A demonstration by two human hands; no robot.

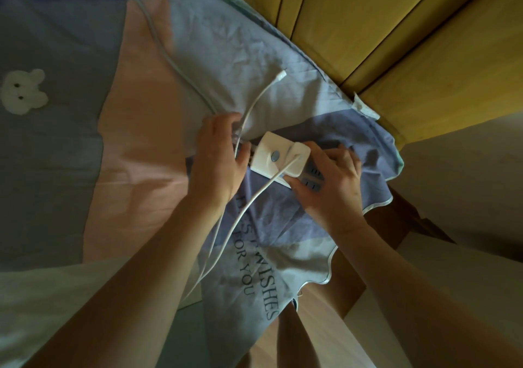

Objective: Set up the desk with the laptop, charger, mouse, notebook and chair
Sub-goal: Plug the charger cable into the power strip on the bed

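Both hands [219, 152] grip charger [295, 156].

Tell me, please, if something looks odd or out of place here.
Yes. The power strip with the white charger plugged in lies on rumpled bedding, not on a desk. The left hand and the right hand hold it there. Its cables trail loosely across the cover.

bed: patchwork quilt [141, 147] | headboard [382, 28]: yellow padded panels | light: dim
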